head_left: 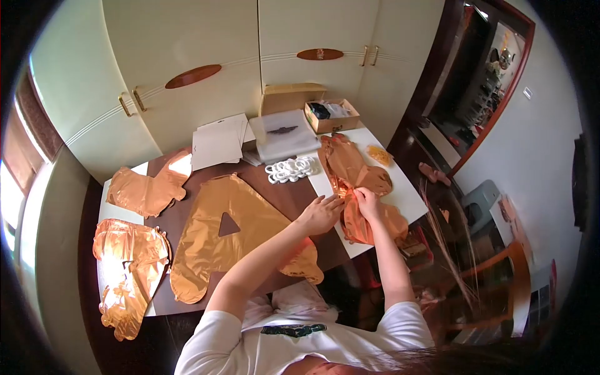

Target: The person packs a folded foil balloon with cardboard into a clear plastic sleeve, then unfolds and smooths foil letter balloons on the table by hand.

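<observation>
1. Handling, by judgement: work the creased middle of your crumpled, copper-coloured foil balloon (359, 223) with finger pads rather than nails; thin foil likely tears or takes hard creases.
2. Support, by judgement: let your left hand (322, 215) steady the foil lightly while your right hand (370, 204) manages the folds; avoid tugging the two against each other.
3. Location: the balloon lies at the right end of the brown-and-white worktop (403, 187), on a white section, its lobes spreading above and below your fingers.
4. Right fingers: curled together at the balloon's middle, apparently pinching it.
5. Left fingers: outstretched, slightly spread, tips at the balloon's left edge, just beside the right hand; no firm grip evident.
6. Adjacent stock: flat, copper-gold, A-shaped foil balloon (256, 219), partly beneath your left forearm; white rings, clustered (291, 169), beyond your left hand.
</observation>
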Demonstrator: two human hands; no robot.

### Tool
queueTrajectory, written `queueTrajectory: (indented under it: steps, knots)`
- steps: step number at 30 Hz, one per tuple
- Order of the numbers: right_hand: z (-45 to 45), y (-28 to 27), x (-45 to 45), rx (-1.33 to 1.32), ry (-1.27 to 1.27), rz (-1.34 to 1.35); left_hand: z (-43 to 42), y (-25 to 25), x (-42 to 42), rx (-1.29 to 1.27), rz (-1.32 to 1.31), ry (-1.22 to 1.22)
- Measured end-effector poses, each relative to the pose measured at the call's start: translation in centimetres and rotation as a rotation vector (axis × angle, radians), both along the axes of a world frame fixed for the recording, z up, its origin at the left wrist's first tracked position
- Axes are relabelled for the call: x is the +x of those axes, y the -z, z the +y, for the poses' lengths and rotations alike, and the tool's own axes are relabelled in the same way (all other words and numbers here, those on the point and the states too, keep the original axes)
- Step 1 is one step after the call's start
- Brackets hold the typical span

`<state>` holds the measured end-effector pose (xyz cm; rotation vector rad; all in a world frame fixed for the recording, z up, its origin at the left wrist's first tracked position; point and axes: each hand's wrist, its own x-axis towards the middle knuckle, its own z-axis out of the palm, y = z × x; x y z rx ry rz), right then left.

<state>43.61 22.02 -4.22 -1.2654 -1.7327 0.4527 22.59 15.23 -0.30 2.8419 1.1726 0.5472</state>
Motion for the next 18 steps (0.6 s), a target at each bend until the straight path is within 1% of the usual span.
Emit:
queueTrajectory:
  steps: [2, 5, 8, 9, 10, 11, 14, 15, 16, 18]
  knots:
    - [0.7, 0.7, 0.4, -0.011, -0.001, 0.032, 0.9, 1.3, 0.8, -0.011, -0.035, 0.006]
    - [0.5, 0.3, 0.3, -0.06, 0.027, 0.084, 1.1, 2.7, 1.0, 0.018, -0.153, 0.026]
    - [1.3, 0.7, 0.7, -0.089, 0.082, 0.133, 0.7, 1.6, 1.0, -0.051, -0.144, 0.025]
    - [2.8, 2.2, 1.6, -0.085, 0.048, 0.21, 0.6, 1.4, 1.0, -0.065, -0.1, 0.016]
    - [1.8, -0.3, 1.7, -0.172, 0.012, 0.296, 0.6, 1.3, 1.1, -0.078, -0.056, 0.009]
    - [2.7, -0.2, 2.3, -0.161, 0.013, 0.32, 0.6, 1.1, 1.1, -0.09, -0.013, 0.002]
    - [4.9, -1.9, 4.5, -0.164, 0.013, 0.426, 0.4, 0.7, 1.0, -0.129, -0.032, 0.021]
    - [6.3, -2.2, 5.1, -0.19, 0.074, 0.539, 0.5, 0.8, 1.1, -0.109, -0.049, 0.019]
    - [5.1, -5.9, 5.1, -0.253, 0.171, 0.39, 0.4, 1.0, 1.1, -0.088, -0.066, 0.017]
    - [7.3, -7.9, 7.1, -0.12, 0.164, 0.337, 0.4, 1.2, 1.1, -0.071, -0.09, 0.014]
